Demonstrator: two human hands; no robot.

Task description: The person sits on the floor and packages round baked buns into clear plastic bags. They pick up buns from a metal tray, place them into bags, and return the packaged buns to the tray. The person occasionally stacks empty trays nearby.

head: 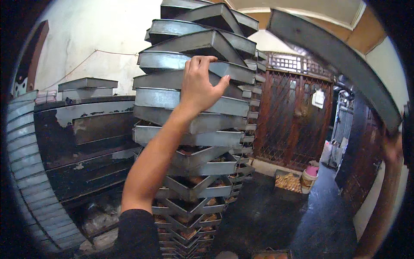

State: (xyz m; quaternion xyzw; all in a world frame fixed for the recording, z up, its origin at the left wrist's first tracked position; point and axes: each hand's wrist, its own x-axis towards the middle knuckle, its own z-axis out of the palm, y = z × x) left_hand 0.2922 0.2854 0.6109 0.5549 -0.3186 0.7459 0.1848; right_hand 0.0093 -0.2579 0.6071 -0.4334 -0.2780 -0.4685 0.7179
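A tall stack of square metal trays (215,139), laid at alternating angles, rises in the centre; food pieces show inside some lower trays. My left hand (203,81) rests against the rims of trays in the upper part of the stack, fingers bent and thumb apart. At the upper right, a separate metal tray (336,61) is raised and tilted, its side wall towards the camera. My right hand (393,145), blurred at the right rim of the view, is at that tray's lower end and grips it.
Another tray stack (26,139) curves along the left edge. Two trays (87,89) sit on a dark worn ledge by the wall. Behind the central stack stand more trays (254,123). A crate of yellowish pieces (288,183) and a bucket (309,179) stand near brown latticed doors (294,116).
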